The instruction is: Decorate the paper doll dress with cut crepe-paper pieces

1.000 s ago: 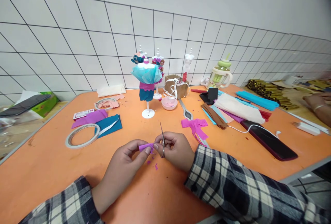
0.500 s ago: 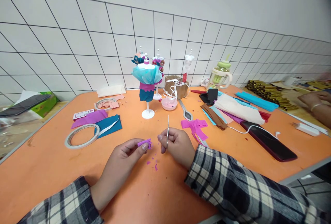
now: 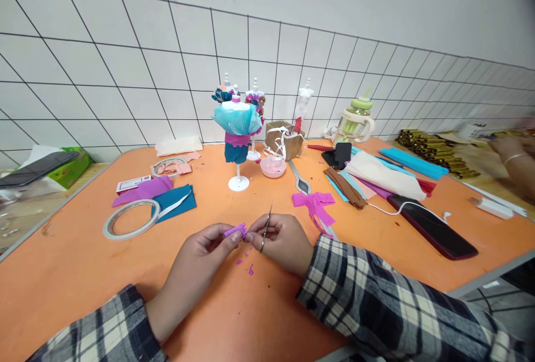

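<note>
My left hand [image 3: 209, 247] pinches a small folded piece of purple crepe paper [image 3: 234, 231] between thumb and fingers. Close beside it, my right hand [image 3: 282, 239] holds small metal scissors [image 3: 266, 229], their blades pointing up and away. The right thumb and fingertip meet at the paper's cut end; whether they grip it is hard to make out. On the orange table below lie a few purple paper scraps [image 3: 251, 269]. Beyond my hands stands a small mannequin [image 3: 237, 136] dressed in a light blue ruffle, a purple waist and dark blue bottoms.
Left lies a tape roll [image 3: 109, 229] by dark blue paper [image 3: 178, 206]. A pink bowl [image 3: 273, 168] and a cardboard box [image 3: 288, 141] stand behind. Rightward are purple strips [image 3: 315, 206], a phone [image 3: 434, 228] and a green-lidded bottle [image 3: 356, 122]. Another person's hand [image 3: 516, 153] is far right.
My right hand has moved left to the paper, its fingertips now at the paper's end. The scissors have tilted and shifted left with it. My left hand stays nearly in place.
</note>
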{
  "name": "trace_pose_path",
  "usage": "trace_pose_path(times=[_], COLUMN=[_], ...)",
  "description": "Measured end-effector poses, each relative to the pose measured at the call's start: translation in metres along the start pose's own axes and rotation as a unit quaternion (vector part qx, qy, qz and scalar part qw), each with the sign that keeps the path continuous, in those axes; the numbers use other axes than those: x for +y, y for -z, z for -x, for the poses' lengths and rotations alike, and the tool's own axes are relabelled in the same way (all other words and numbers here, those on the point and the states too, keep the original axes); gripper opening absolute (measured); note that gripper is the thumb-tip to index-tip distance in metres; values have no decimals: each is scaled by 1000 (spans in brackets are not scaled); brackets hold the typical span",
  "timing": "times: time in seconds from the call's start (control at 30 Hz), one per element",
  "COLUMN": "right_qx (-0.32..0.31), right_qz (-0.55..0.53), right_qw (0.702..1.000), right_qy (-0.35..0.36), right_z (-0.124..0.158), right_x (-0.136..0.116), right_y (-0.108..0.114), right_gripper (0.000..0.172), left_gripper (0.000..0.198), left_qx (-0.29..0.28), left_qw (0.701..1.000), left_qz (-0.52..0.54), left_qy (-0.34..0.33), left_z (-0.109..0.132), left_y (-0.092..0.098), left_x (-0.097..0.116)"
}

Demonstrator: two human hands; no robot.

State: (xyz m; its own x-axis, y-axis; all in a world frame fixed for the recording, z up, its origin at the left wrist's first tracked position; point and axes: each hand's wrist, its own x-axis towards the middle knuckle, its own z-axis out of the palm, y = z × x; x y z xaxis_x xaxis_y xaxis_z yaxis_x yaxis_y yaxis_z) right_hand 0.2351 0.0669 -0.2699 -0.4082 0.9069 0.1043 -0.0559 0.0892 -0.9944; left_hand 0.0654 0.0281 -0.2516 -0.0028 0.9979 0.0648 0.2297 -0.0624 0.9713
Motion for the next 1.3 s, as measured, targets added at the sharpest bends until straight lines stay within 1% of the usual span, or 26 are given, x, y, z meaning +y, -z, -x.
trace_pose_path(times=[0.2, 0.3, 0.37, 0.47, 0.63, 0.8, 0.93, 1.0, 1.1, 1.2, 1.3], right_qx=[-48, -54, -39, -13, -39, -31, 5, 18, 13, 13, 13], right_qz=[-53, -44, -36, -22, -28, -10, 33, 28, 5, 7, -13], right_qw=[996, 997, 998, 999, 998, 999, 998, 999, 999, 999, 1000], right_qy=[-53, -45, -39, -33, -27, 14, 45, 43, 37, 36, 4], right_z=[-3, -3, -4, -4, -4, -6, -7, -5, -2, -2, -5], right_x=[-8, -8, -7, -4, -2, -2, -4, -5, -5, -4, -6], right_y=[5, 7, 8, 9, 8, 9, 11, 9, 6, 3, 8], right_gripper=[38, 40, 41, 43, 46, 31, 23, 23, 25, 27, 32], left_gripper=[18, 18, 19, 21, 21, 19, 25, 28, 24, 23, 22], left_qx=[-42, -49, -41, -25, -46, -54, -42, -41, -39, -32, -30], left_qw=[994, 989, 987, 990, 995, 998, 999, 999, 999, 999, 998], left_qz=[97, 133, 142, 123, 67, 18, -7, -16, -23, -18, 1], left_qy=[39, 54, 59, 60, 49, 39, 27, 25, 29, 39, 50], left_z=[0, 0, 0, 0, -1, -2, -2, -1, 0, 0, 0], left_y=[2, 3, 4, 6, 5, 3, 0, -2, -5, -4, -1], left_x=[-11, -13, -14, -15, -12, -6, 2, 6, 8, 5, 1])
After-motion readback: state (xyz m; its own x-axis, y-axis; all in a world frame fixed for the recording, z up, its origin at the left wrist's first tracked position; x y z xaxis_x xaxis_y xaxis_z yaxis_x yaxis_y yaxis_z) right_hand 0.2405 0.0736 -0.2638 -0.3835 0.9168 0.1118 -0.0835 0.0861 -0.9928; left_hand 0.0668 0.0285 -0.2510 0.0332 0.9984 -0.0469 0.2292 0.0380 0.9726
